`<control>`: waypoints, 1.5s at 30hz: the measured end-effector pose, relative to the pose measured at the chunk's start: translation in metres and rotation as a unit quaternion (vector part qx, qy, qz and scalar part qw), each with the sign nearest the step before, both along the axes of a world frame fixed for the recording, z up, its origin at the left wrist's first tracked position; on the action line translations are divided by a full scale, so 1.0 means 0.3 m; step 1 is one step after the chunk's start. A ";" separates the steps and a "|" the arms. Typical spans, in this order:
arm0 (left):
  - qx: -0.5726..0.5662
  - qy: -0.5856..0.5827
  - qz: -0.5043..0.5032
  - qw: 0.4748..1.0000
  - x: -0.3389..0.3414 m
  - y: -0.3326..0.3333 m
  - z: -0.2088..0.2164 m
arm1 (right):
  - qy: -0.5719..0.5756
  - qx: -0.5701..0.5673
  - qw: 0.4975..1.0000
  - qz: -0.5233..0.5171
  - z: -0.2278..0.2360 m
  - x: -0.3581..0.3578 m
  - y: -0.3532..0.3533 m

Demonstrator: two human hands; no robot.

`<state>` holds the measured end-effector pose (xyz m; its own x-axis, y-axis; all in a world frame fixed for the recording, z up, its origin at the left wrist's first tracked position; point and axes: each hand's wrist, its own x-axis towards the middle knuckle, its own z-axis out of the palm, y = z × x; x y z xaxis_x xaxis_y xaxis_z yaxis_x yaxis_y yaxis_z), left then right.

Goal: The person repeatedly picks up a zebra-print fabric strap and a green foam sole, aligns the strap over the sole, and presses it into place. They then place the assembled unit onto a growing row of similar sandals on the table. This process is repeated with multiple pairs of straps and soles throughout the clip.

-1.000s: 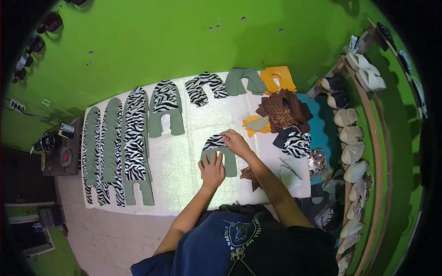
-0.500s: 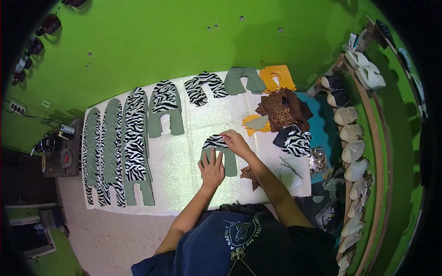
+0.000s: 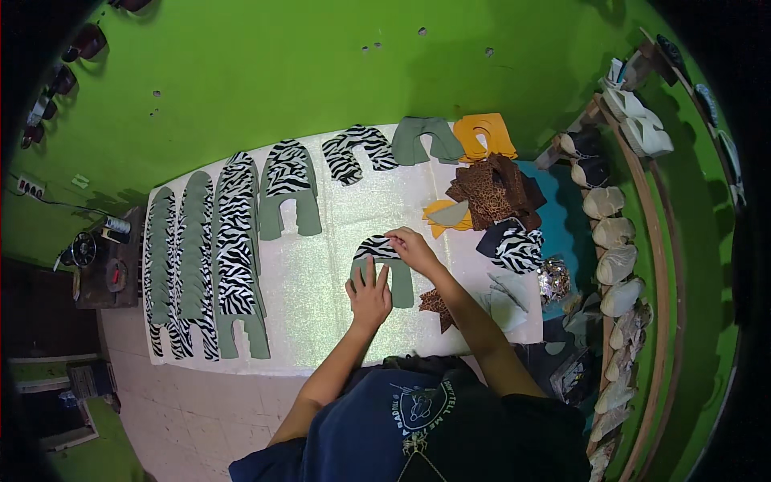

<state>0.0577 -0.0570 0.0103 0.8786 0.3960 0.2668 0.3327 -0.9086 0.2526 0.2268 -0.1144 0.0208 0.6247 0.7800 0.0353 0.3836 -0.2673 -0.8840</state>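
In front of me a sage-green U-shaped cut piece (image 3: pixel 401 291) lies on the table, its two legs toward me. A curved zebra-print piece (image 3: pixel 373 247) covers its rounded far end. My left hand (image 3: pixel 370 299) rests on the green piece's left leg with fingers stretched out, tips reaching the lower edge of the zebra print. With finger and thumb closed together, my right hand (image 3: pixel 412 249) pinches the right side of the zebra-print piece; the exact grip is partly hidden. Beside my right forearm sits a leopard-print scrap (image 3: pixel 434 307).
Overlapping rows of green and zebra pieces (image 3: pixel 235 233) line the table's left part. Along the back lie zebra (image 3: pixel 353 153), green (image 3: pixel 424 138) and yellow pieces (image 3: pixel 485 135). Leopard-print pieces (image 3: pixel 491 193) are heaped at right, near a wooden rack (image 3: pixel 634 185) of shoe forms. A sewing machine (image 3: pixel 83 249) stands far left.
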 end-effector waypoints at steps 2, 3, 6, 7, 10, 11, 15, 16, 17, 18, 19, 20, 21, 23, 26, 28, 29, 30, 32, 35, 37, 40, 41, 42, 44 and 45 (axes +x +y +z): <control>0.001 0.001 0.002 1.000 -0.001 0.000 0.000 | 0.004 -0.006 1.000 0.001 0.000 0.000 0.000; -0.001 0.003 0.004 1.000 -0.002 0.001 0.000 | 0.005 -0.014 1.000 0.003 0.005 0.000 0.000; -0.005 0.001 0.007 1.000 -0.002 0.003 -0.005 | 0.004 -0.026 1.000 0.004 0.010 -0.001 -0.001; -0.006 0.000 0.008 1.000 -0.002 0.004 -0.008 | 0.003 -0.027 1.000 0.004 0.011 -0.001 -0.001; -0.001 0.006 0.004 1.000 0.000 0.004 -0.004 | 0.010 -0.024 1.000 0.005 0.004 0.001 -0.009; 0.001 0.005 0.004 1.000 -0.001 0.004 -0.007 | 0.001 -0.024 1.000 0.006 -0.002 0.002 -0.009; 0.008 0.011 0.005 1.000 -0.002 0.004 -0.008 | -0.026 -0.014 1.000 -0.001 -0.019 0.001 -0.007; 0.009 0.014 0.005 1.000 -0.002 0.005 -0.006 | -0.031 -0.009 0.999 -0.005 -0.021 0.000 -0.006; 0.008 0.013 0.003 1.000 -0.002 0.005 -0.007 | -0.036 -0.005 0.999 -0.003 -0.028 0.002 -0.006; 0.006 0.011 0.002 1.000 -0.002 0.006 -0.009 | -0.040 0.000 0.999 -0.001 -0.036 0.005 -0.005; 0.005 0.010 0.000 1.000 -0.002 0.006 -0.010 | -0.045 0.004 0.999 0.000 -0.043 0.007 -0.005; 0.003 0.009 0.000 1.000 -0.001 0.007 -0.008 | -0.046 0.002 0.999 -0.001 -0.046 0.006 -0.004; 0.001 0.009 -0.001 1.000 -0.001 0.008 -0.007 | -0.048 0.000 0.999 -0.002 -0.049 0.005 -0.002; -0.007 0.015 0.001 1.000 0.002 0.010 0.001 | -0.056 -0.001 0.998 -0.001 -0.050 0.004 -0.001; -0.013 0.029 0.006 0.999 0.015 0.012 0.016 | -0.089 0.002 0.996 0.000 -0.052 0.004 -0.002; -0.003 0.029 0.007 1.000 0.026 0.014 0.025 | -0.130 0.002 0.992 -0.007 -0.060 0.001 -0.005; -0.012 0.034 0.006 0.999 0.029 0.017 0.020 | -0.121 0.001 0.993 -0.008 -0.057 -0.001 -0.003; -0.021 0.039 0.006 0.999 0.032 0.020 0.014 | -0.111 -0.001 0.994 -0.009 -0.055 -0.003 -0.001; -0.029 0.043 0.003 0.999 0.036 0.021 0.007 | -0.106 -0.003 0.994 -0.012 -0.054 -0.007 -0.001; -0.024 0.038 -0.004 0.999 0.041 0.022 -0.002 | -0.125 -0.001 0.992 -0.016 -0.054 -0.012 -0.005; -0.018 0.034 -0.010 0.999 0.045 0.030 -0.013 | -0.145 0.006 0.989 -0.014 -0.050 -0.016 -0.004; -0.004 0.014 -0.020 1.000 0.050 0.037 -0.025 | -0.155 -0.001 0.988 -0.024 -0.046 -0.028 -0.005; -0.003 0.012 -0.019 1.000 0.051 0.039 -0.027 | -0.159 -0.007 0.987 -0.031 -0.047 -0.035 -0.004; -0.001 0.010 -0.018 1.000 0.052 0.040 -0.030 | -0.162 -0.012 0.986 -0.038 -0.047 -0.042 -0.003; -0.004 0.010 -0.016 1.000 0.053 0.043 -0.031 | -0.171 -0.023 0.984 -0.047 -0.048 -0.055 -0.003; -0.008 0.012 -0.016 1.000 0.054 0.044 -0.031 | -0.178 -0.029 0.982 -0.049 -0.049 -0.062 -0.003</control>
<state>0.0740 -0.0437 0.0012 0.8969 0.3712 0.2402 0.3090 -0.9148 0.2600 0.2082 -0.1152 0.0061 0.6535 0.7235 0.2223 0.6350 -0.3642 -0.6812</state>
